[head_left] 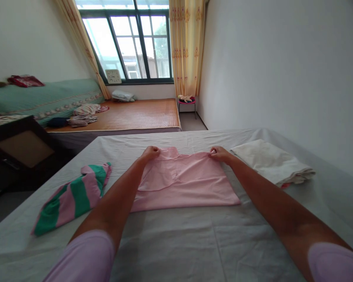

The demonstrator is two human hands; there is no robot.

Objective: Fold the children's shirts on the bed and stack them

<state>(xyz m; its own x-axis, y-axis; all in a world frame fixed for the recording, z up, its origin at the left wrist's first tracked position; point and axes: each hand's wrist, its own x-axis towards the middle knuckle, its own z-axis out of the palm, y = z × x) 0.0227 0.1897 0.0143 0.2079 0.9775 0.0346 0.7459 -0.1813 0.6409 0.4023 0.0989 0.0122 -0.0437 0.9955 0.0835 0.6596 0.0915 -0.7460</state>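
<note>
Head view: both hands pinch the far edge of a flat pink cotton garment (182,178) on the grey-sheeted bed (176,243).
Left hand (150,152) and right hand (219,153) each grip a corner, holding the cloth taut and flat; a striped green-and-pink cloth (73,197) lies left, a folded white cloth (270,160) right.

Two hands: the left hand (150,152) and the right hand (219,153), each with a closed grip on the far edge of one pink cloth (182,180). One striped cloth (73,197), green and pink, lies left of the left grip. One folded white cloth (272,162) lies just right of the right grip. One bed (176,243) carries all three. Beyond both grips: one window (132,43), two curtains, one clock (113,76), one stool (187,102).
</note>
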